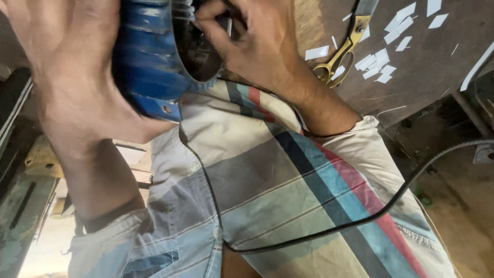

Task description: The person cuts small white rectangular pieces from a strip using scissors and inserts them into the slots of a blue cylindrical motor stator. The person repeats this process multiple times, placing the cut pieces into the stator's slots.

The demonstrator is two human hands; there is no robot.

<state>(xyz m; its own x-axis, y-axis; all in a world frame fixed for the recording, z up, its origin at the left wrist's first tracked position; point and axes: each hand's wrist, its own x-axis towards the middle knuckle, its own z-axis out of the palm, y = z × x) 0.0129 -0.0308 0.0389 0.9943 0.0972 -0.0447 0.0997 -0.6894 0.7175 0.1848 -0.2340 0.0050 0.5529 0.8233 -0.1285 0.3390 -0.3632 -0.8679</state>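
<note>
Blue motor housing (149, 56) held up against my chest; left hand (67, 67) clamped round its side, right hand (257, 46) fingers (206, 18) pinched inside its open end. Black cable (309, 234) crosses my shirt. Scissors (342, 51), white scraps (381, 62) on counter (427, 77).

The ribbed blue metal housing (146, 56) fills the upper middle, its dark round opening (200, 49) crowded by the right hand (257, 38), whose fingers crowd its rim; the left hand (67, 67) blocks the housing's outer side; a thin black cable (329, 229) loops across the striped shirt below; on the brown board at the right, yellow-handled scissors (343, 51) and scattered white paper scraps (383, 62) lie in the way; bare board shows beyond them.
</note>
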